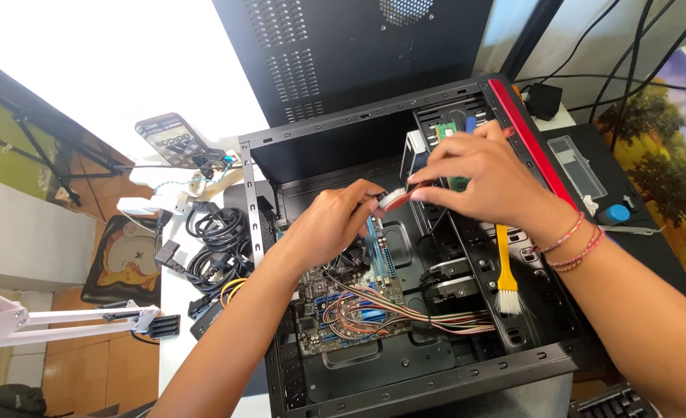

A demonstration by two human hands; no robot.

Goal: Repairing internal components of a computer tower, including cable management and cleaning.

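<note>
Fingertips of both hands meet over the middle of the open black metal computer case (405,371), pinching a flat red-and-grey cable (393,200) between them. Left hand (331,224) curls its thumb and forefinger closed on the cable's near end, the other fingers folded under the palm. Right hand (475,178) grips the far end with thumb and forefinger, its remaining fingers spread loosely above; two thin beaded bracelets (571,246) circle that wrist. The cable hangs just above the case's interior, over the upright blue slot (382,251) on the green circuit board (343,310).

A bundle of brown, white and red wires (405,313) runs from the board toward the right wall of the case. A yellow-handled brush with white bristles (505,279) lies on the drive cage beside the right wrist. A small green memory module (447,130) sits in the upper bay, partly hidden behind the right hand. The case's right edge carries a red strip (525,131).

To the left, on the white table (174,310), lie coiled black power cables (215,248) and a dark smartphone on a stand (171,141).
</note>
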